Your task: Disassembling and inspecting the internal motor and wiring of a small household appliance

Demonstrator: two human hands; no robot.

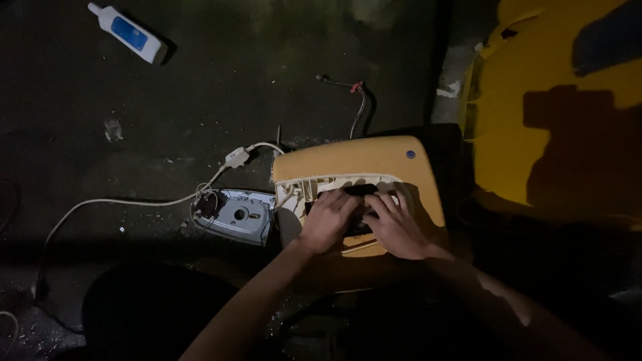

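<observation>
A yellow casing (364,167) lies on the dark floor (200,87), both hands on its open edge — left hand (329,220) and right hand (396,226), fingers curled onto a dark part inside. Just left sits a grey plate (242,215) with a white cable (120,200); far off, a white bottle (128,33).

1. A mustard-yellow casing (361,164) at centre frame, with a small blue dot near its upper right corner and a cream-white ribbed inner edge.
2. A white bottle (128,32) with a blue label, upper left of the frame.
3. A pale grey plate (242,215) left of centre, joined by a white cable (120,200).
4. A dark wire (354,100) with a red tip, upper centre.
5. A large yellow panel (535,100) crossed by black shadows, upper right.
6. The floor (234,67), blackish with dull green mottling.
</observation>
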